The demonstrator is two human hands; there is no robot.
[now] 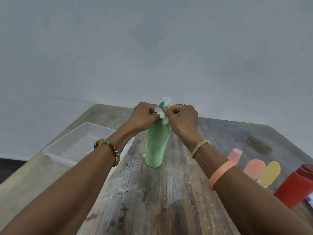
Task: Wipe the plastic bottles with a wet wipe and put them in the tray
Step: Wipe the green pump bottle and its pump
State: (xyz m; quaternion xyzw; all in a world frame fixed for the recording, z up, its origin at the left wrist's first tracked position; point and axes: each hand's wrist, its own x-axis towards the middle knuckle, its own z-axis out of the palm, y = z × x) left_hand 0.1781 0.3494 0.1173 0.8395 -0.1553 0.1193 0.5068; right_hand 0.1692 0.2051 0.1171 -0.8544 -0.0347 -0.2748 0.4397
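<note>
- I am watching the left hand (144, 116) and the right hand (182, 116) pinching a white wet wipe (163, 114) around the cap of the green bottle (156, 145), fingers curled.
- The green bottle is standing upright on the table (169, 192), directly beneath the hands, its long axis vertical.
- The clear tray (66, 136) is lying to the left, beside the left forearm; I am judging the left hand nearer for the placing.
- The other bottles (254, 168) are sitting at right.

Green bottle (156, 145), upright on wooden table (152, 192); left hand (144, 117) and right hand (183, 118) pinch white wet wipe (163, 116) at its cap. Clear tray (55, 155) at 9 o'clock; three pastel bottles (254, 168), red jar (294, 187) at 4 o'clock.
</note>
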